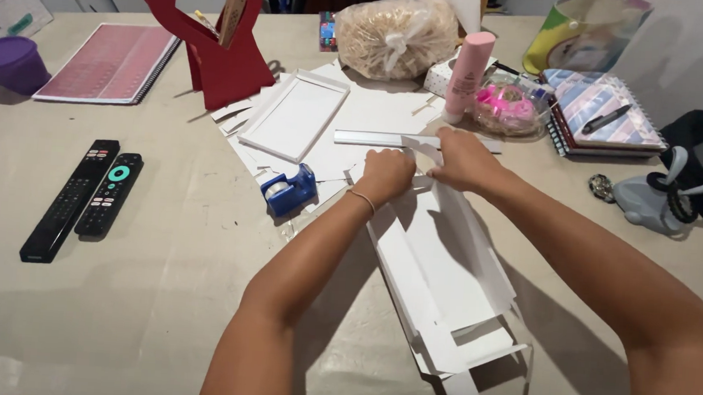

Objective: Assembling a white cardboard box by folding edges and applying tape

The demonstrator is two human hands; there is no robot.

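Note:
A long white cardboard box piece (pixel 445 278) with folded side flaps lies on the table, running from the middle toward the near edge. My left hand (pixel 384 175) presses down on its far end with closed fingers. My right hand (pixel 463 159) pinches a flap at the same far end. A thin bracelet sits on my left wrist. Just behind my hands lies a metal ruler (pixel 372 138) on loose white card sheets (pixel 374 108).
A blue tape dispenser (pixel 289 190) sits left of my hands. A white framed tray (pixel 294 114), red heart stand (pixel 215 31), two remotes (pixel 83 197), pink bottle (pixel 468 75), bag of sticks (pixel 396 36), notebooks (pixel 600 114) and small grey fan (pixel 656 198) surround the work area.

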